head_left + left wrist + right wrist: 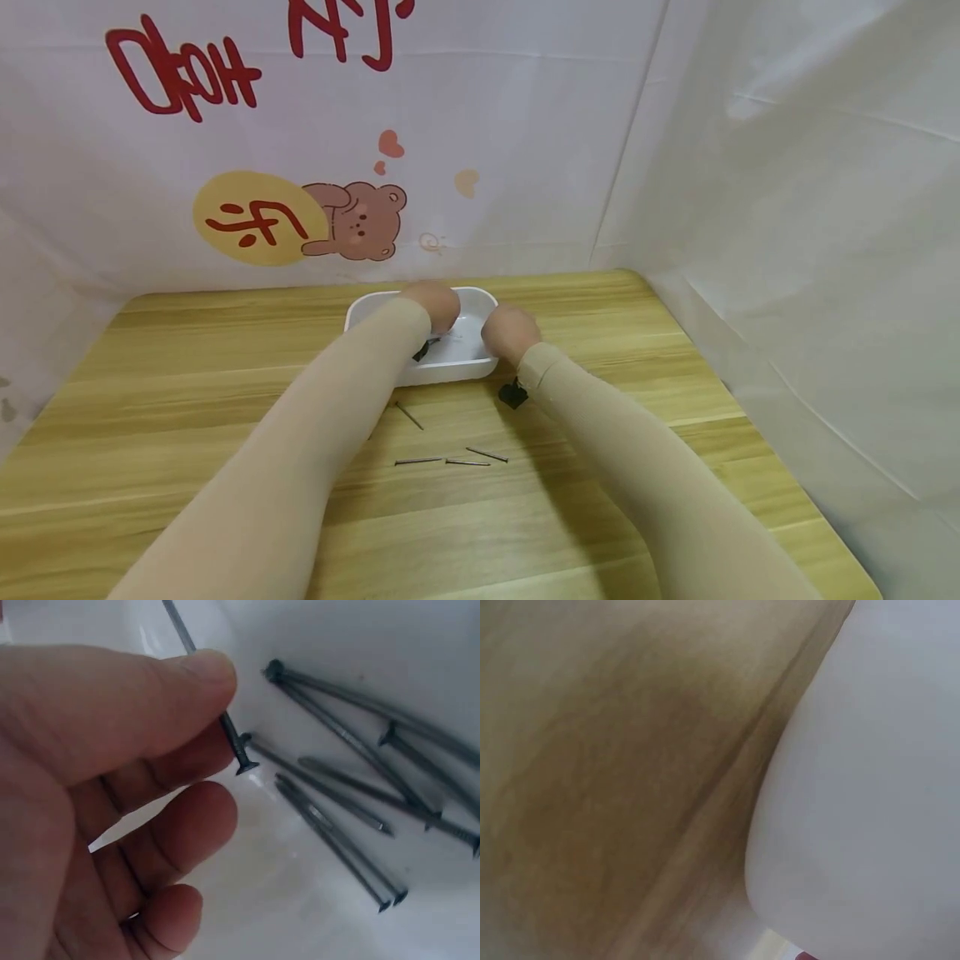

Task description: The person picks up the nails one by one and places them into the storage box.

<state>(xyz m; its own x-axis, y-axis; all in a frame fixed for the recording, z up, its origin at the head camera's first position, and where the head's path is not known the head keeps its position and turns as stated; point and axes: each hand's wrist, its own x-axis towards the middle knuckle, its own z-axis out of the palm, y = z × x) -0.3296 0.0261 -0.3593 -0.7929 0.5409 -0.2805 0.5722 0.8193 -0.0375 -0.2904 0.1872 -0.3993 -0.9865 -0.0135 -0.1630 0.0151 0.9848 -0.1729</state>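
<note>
My left hand (432, 305) is inside the white tray (450, 372). In the left wrist view, its thumb and index finger pinch a dark metal nail (237, 747), head downward, while the other fingers (201, 825) are loosely bent. Several loose nails (337, 735) lie on the tray floor beside that hand. My right hand (511, 332) is at the tray's right rim, overlapping it in the head view. Its fingers are hidden, and I cannot tell whether they grip the rim. The right wrist view has only the tray's smooth outer wall (862, 787) close up beside the wooden surface.
On the wooden table (600, 325), several more nails lie in front of the tray, one of them a slanted nail (409, 416). A white printed cloth (525, 167) hangs behind the table, and another white cloth (810, 250) borders its right side.
</note>
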